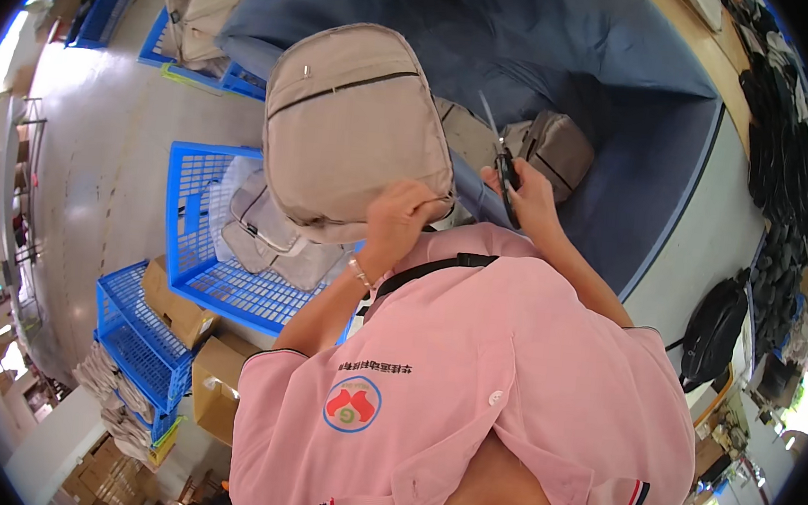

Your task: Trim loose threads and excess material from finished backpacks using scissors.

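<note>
A blue crate (229, 303) stands at left, partly hidden by a beige backpack (342, 138) whose lower right corner the left hand (397, 219) pinches. Farther right, the right hand (532, 198) grips black-handled scissors (505, 165) before a blue fabric bin (655, 201).

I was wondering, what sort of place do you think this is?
Probably a bag factory or workshop: the left hand holds a beige backpack, the right hand black-handled scissors, and another bag lies in a blue bin.

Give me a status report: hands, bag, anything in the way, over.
Left hand gripping beige backpack at its near corner. Right hand holding black-handled scissors, blades off the backpack. Only the left hand overlaps the backpack.
</note>
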`<act>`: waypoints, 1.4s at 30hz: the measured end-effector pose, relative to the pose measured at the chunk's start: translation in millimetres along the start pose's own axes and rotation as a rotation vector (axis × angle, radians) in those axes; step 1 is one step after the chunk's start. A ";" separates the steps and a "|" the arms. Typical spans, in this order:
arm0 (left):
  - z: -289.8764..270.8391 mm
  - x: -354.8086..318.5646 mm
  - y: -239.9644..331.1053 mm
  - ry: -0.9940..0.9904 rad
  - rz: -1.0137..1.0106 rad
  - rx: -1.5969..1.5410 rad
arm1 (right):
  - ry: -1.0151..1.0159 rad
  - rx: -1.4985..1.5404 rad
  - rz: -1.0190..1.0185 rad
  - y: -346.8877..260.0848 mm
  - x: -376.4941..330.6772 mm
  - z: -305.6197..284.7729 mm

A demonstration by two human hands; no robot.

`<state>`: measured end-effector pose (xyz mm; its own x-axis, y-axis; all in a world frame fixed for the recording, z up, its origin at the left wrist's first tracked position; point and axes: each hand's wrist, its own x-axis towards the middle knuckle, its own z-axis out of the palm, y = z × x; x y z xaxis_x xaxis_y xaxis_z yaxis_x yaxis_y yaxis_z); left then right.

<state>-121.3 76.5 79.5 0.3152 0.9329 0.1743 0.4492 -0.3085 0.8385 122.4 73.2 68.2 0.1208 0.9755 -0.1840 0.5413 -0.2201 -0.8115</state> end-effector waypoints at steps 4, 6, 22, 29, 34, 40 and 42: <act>32.0 -9.6 -9.7 -0.137 -0.076 -0.203 | -0.063 -0.235 0.165 -6.0 -9.3 13.3; 36.7 -8.1 -12.6 -0.198 -0.127 -0.272 | -0.103 -0.250 0.191 -5.8 -12.7 17.0; 32.1 13.1 -21.3 -0.327 -0.184 -0.442 | -0.094 -0.566 0.103 -64.0 20.9 29.2; 31.4 14.6 -27.9 -0.370 -0.230 -0.438 | -0.064 -0.461 0.105 -64.3 20.4 43.4; 32.2 15.5 -26.6 -0.363 -0.224 -0.469 | -0.026 -0.415 0.090 -58.1 20.6 50.2; 35.9 17.3 -27.3 -0.348 -0.248 -0.459 | -0.023 -0.501 0.091 -55.1 22.4 50.3; 34.5 18.3 -28.6 -0.342 -0.231 -0.460 | -0.038 -0.525 0.083 -59.8 27.5 49.9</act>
<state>-99.6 96.0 40.9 0.5371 0.8301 -0.1497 0.1550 0.0773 0.9849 51.8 113.1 84.0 0.1557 0.9521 -0.2633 0.8760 -0.2563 -0.4086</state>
